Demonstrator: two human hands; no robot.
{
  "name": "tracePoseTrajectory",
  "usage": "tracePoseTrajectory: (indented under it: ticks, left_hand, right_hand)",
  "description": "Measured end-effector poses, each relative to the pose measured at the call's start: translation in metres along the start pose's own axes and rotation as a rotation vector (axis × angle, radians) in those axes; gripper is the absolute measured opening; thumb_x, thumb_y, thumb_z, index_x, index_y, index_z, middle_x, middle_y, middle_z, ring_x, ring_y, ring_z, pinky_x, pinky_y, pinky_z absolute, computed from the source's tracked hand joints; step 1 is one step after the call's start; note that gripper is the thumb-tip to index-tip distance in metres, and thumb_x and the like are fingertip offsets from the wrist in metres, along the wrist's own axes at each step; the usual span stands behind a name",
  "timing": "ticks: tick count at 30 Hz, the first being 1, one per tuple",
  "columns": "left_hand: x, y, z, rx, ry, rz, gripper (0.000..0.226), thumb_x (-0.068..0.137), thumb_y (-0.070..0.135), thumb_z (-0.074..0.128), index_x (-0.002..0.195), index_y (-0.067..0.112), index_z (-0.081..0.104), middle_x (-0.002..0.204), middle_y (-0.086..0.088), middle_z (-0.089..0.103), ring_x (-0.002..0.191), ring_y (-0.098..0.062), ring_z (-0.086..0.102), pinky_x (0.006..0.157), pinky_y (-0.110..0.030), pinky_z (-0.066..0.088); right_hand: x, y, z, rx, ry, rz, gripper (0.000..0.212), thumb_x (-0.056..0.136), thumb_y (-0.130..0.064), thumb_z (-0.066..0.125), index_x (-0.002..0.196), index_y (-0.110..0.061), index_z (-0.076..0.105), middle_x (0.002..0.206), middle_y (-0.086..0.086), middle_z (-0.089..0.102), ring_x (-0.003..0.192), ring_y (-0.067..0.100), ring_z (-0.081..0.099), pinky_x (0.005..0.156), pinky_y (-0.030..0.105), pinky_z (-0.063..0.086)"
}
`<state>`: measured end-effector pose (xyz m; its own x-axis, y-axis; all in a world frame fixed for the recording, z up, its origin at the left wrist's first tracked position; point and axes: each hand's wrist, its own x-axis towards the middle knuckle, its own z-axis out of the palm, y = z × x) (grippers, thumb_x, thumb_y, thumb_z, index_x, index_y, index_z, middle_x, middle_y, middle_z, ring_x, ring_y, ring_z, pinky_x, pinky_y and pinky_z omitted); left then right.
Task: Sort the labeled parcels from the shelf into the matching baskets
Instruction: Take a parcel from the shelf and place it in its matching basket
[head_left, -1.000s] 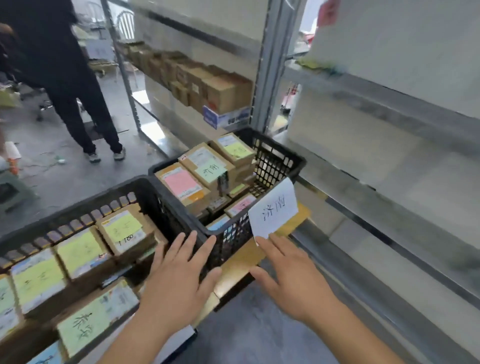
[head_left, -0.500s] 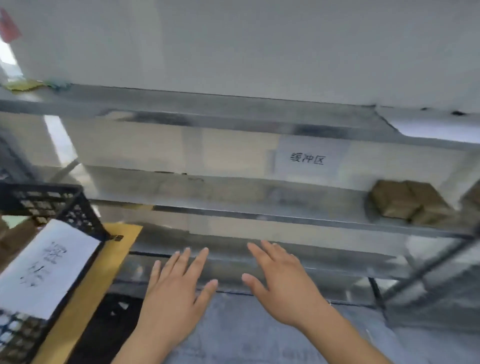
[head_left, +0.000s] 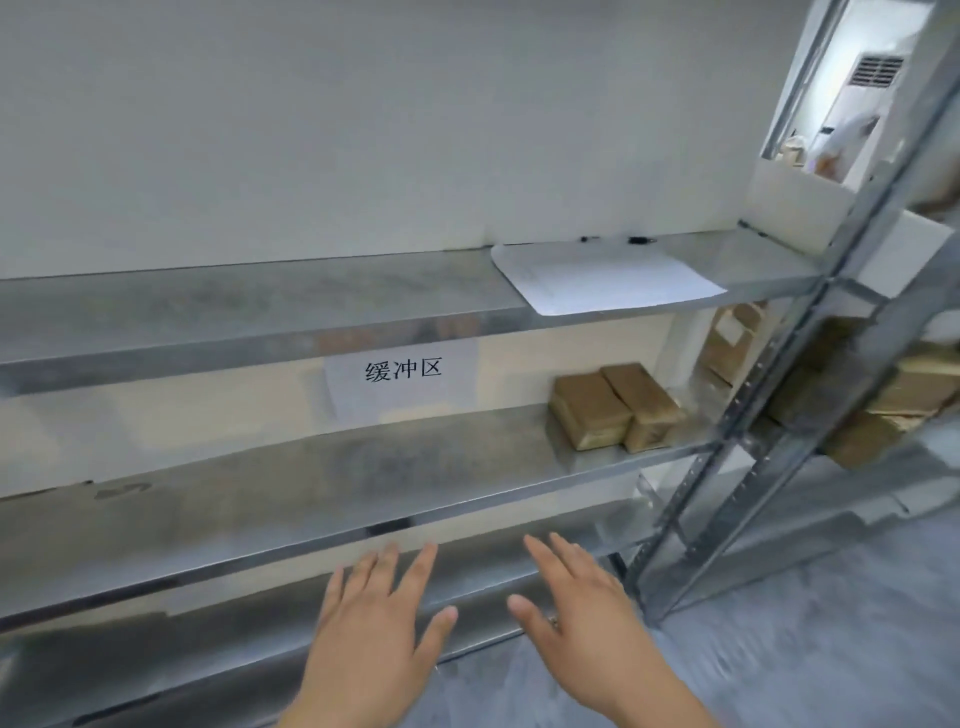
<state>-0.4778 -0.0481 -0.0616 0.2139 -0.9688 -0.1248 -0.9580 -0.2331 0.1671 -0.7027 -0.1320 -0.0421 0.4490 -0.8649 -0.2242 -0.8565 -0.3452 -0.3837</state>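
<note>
A sign (head_left: 402, 382) reading "缓冲区" is hung above the middle shelf (head_left: 311, 488); two brown parcels (head_left: 615, 413) are set at its right end. The left hand (head_left: 371, 639) and right hand (head_left: 584, 623) are held empty, fingers spread.

A metal shelf unit (head_left: 322, 483) with several steel boards is seen against a pale wall. On the middle board, right of the paper sign (head_left: 402, 376) hung from the board above, two brown parcels (head_left: 613, 413) are set side by side, touching. Above them a white sheet (head_left: 602, 278) is laid flat. Further boxes (head_left: 904, 400), blurred, are stacked right of the parcels, possibly on a neighbouring unit.
</note>
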Motion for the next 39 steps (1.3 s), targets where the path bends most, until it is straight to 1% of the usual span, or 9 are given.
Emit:
tracePoseTrajectory:
  ticks: [2, 6, 11, 14, 21, 26, 29, 34, 39]
  left_hand:
    - [0.036, 0.010, -0.002, -0.024, -0.029, 0.021, 0.077, 0.087, 0.077, 0.021, 0.153, 0.041, 0.034, 0.152, -0.008, 0.049, 0.139, -0.030, 0.047, 0.116, -0.050, 0.032]
    - [0.106, 0.038, -0.005, -0.066, -0.031, 0.100, 0.090, 0.075, 0.078, -0.005, 0.158, 0.044, 0.002, 0.168, -0.005, 0.017, 0.154, -0.026, 0.015, 0.124, -0.046, 0.005]
    - [0.187, 0.066, 0.004, -0.076, -0.058, 0.166, 0.091, 0.075, 0.077, -0.004, 0.159, 0.042, 0.004, 0.166, -0.007, 0.021, 0.152, -0.029, 0.022, 0.123, -0.046, 0.009]
    - [0.227, 0.085, 0.008, -0.049, -0.060, 0.177, 0.091, 0.077, 0.076, -0.002, 0.159, 0.039, 0.009, 0.159, -0.009, 0.035, 0.142, -0.033, 0.037, 0.120, -0.047, 0.021]
    - [0.307, 0.150, 0.022, -0.033, -0.043, 0.107, 0.091, 0.078, 0.076, -0.002, 0.158, 0.033, -0.014, 0.163, -0.015, 0.025, 0.141, -0.035, 0.038, 0.117, -0.045, 0.029]
    - [0.367, 0.202, 0.041, -0.065, 0.037, 0.003, 0.075, 0.092, 0.063, 0.025, 0.156, 0.025, 0.022, 0.147, -0.017, 0.049, 0.128, -0.037, 0.053, 0.106, -0.047, 0.043]
    - [0.396, 0.229, 0.047, -0.134, -0.015, -0.076, 0.057, 0.093, 0.058, 0.033, 0.142, 0.029, 0.040, 0.139, -0.005, 0.055, 0.125, -0.030, 0.054, 0.103, -0.044, 0.044]
    - [0.415, 0.252, 0.064, -0.391, -0.104, -0.128, 0.025, 0.092, 0.057, 0.035, 0.096, 0.039, 0.052, 0.101, 0.011, 0.063, 0.097, -0.016, 0.063, 0.084, -0.040, 0.053]
    - [0.414, 0.263, 0.076, -0.498, -0.007, -0.171, 0.020, 0.094, 0.048, 0.032, 0.099, 0.039, 0.049, 0.096, 0.015, 0.059, 0.087, -0.006, 0.058, 0.079, -0.033, 0.052]
  right_hand:
    - [0.024, 0.015, -0.009, -0.003, 0.006, 0.036, 0.080, 0.092, -0.081, 0.020, 0.161, -0.043, 0.008, 0.171, -0.009, 0.007, 0.158, 0.016, 0.006, 0.126, 0.044, 0.016]
    - [0.067, 0.046, -0.030, 0.001, 0.041, 0.118, 0.100, 0.075, -0.091, 0.003, 0.161, -0.041, 0.013, 0.170, -0.009, 0.013, 0.157, 0.015, 0.011, 0.125, 0.042, 0.019]
    - [0.123, 0.082, -0.051, 0.044, 0.041, 0.187, 0.072, 0.099, -0.069, 0.034, 0.162, -0.037, 0.018, 0.170, -0.007, 0.017, 0.156, 0.015, 0.016, 0.124, 0.036, 0.022]
    - [0.149, 0.100, -0.057, 0.059, 0.024, 0.207, 0.071, 0.100, -0.067, 0.036, 0.161, -0.036, 0.019, 0.170, -0.006, 0.017, 0.155, 0.016, 0.017, 0.123, 0.035, 0.025]
    - [0.235, 0.163, -0.089, 0.047, 0.023, 0.177, 0.069, 0.101, -0.064, 0.036, 0.161, -0.031, 0.024, 0.168, 0.001, 0.023, 0.154, 0.022, 0.021, 0.121, 0.036, 0.026]
    - [0.319, 0.208, -0.100, -0.109, 0.048, -0.077, 0.066, 0.092, -0.053, 0.026, 0.130, -0.018, 0.068, 0.158, 0.012, 0.044, 0.146, 0.037, 0.039, 0.114, 0.054, 0.036]
    - [0.356, 0.230, -0.102, -0.219, -0.002, -0.069, 0.062, 0.094, -0.054, 0.028, 0.147, -0.031, 0.049, 0.158, 0.003, 0.045, 0.145, 0.035, 0.040, 0.119, 0.056, 0.029]
    - [0.370, 0.250, -0.098, -0.203, -0.032, -0.075, 0.038, 0.087, -0.045, 0.040, 0.109, -0.027, 0.066, 0.117, 0.003, 0.069, 0.115, 0.032, 0.063, 0.103, 0.052, 0.047]
    - [0.367, 0.247, -0.100, -0.147, -0.010, -0.127, 0.029, 0.089, -0.040, 0.048, 0.108, -0.029, 0.067, 0.110, -0.001, 0.071, 0.107, 0.027, 0.065, 0.100, 0.044, 0.052]
